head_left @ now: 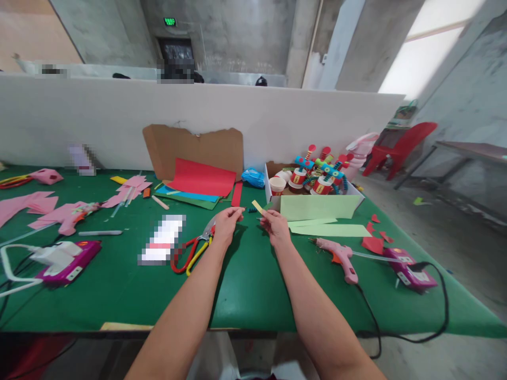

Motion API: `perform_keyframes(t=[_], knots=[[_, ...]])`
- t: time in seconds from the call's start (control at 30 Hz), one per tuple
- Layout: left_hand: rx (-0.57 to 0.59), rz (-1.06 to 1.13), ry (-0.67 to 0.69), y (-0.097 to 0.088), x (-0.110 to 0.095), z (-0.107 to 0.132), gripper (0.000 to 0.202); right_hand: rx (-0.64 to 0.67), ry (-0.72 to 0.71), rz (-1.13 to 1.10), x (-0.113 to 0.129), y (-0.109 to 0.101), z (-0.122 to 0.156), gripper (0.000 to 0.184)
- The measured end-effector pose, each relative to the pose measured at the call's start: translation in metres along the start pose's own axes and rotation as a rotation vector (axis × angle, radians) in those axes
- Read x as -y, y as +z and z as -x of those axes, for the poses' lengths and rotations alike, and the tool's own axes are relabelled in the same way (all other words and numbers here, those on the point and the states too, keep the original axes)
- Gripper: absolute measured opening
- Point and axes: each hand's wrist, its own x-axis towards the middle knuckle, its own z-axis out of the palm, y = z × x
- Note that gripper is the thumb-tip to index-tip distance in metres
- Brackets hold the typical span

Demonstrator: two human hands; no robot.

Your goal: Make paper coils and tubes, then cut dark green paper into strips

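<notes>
My right hand (276, 226) pinches a small pale yellow paper strip (258, 207) above the green table (245, 285). My left hand (226, 224) is closed in a pinch a short way to its left; whether anything is in it I cannot make out. A tiny dark blue coiled piece (252, 209) lies on the table between the hands. Red and yellow handled scissors (195, 248) lie just left of my left hand.
Light green paper sheets (317, 207) lie right of my hands, with a pink glue gun (341, 257) and a magenta power strip (410, 270) beyond. A white box (358, 194) of finished craft cups stands behind. Red and blue sheets (203, 179), pink cutouts (59, 214), and another power strip (69, 261) lie left.
</notes>
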Motion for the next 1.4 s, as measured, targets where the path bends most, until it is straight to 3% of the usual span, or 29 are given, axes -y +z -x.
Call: perform_keyframes(t=[0.33, 0.63, 1.1, 1.3, 1.4], knots=[[0.056, 0.076, -0.010, 0.0024, -0.0047, 0.0028, 0.030, 0.008, 0.043, -0.018, 0.0022, 0.0032, 0.0053, 0.025], [0.070, -0.127, 0.006, 0.0032, -0.0050, 0.0073, 0.026, 0.048, 0.050, -0.027, -0.0010, 0.0041, 0.0061, 0.023], [0.128, 0.089, -0.136, 0.0073, -0.0004, 0.0047, 0.036, 0.044, 0.058, -0.025, -0.0013, 0.0045, 0.0066, 0.023], [0.036, -0.077, -0.047, 0.0042, -0.0063, 0.0072, 0.034, 0.038, 0.060, -0.039, -0.0009, 0.0047, 0.0071, 0.022], [0.047, -0.089, -0.023, 0.0035, -0.0068, 0.0072, 0.026, 0.038, 0.053, -0.055, -0.0012, 0.0054, 0.0073, 0.023]])
